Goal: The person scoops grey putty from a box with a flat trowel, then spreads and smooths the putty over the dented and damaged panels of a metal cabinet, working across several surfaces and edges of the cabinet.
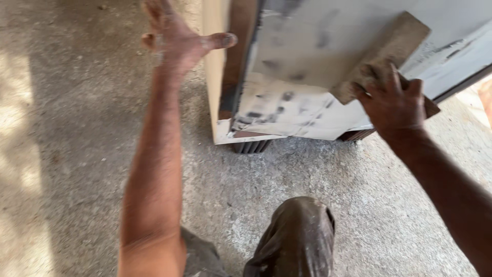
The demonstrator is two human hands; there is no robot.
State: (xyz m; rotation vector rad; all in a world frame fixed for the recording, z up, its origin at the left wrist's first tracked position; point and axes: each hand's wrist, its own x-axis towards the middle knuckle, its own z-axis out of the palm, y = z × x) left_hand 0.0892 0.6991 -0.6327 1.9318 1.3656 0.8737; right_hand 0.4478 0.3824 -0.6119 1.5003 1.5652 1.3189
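Grey concrete floor (pixel 92 154) rough and speckled, pale dust near cabinet base. Sunlit patch along left edge, shade across middle. Bent knee in dusty dark trousers (pixel 300 238) at bottom centre. Dark ribbed feet (pixel 251 146) under cabinet corner, resting on floor.

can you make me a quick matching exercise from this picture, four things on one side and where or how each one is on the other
Things:
1. left hand
2. right hand
3. flat sanding block
4. knee

Places or states:
A. pressed flat against the white-coated panel
B. open, fingers spread, at the cabinet's near edge
C. bottom centre, above the concrete floor
D. gripping the lower end of the block

Pairs: 1-B, 2-D, 3-A, 4-C
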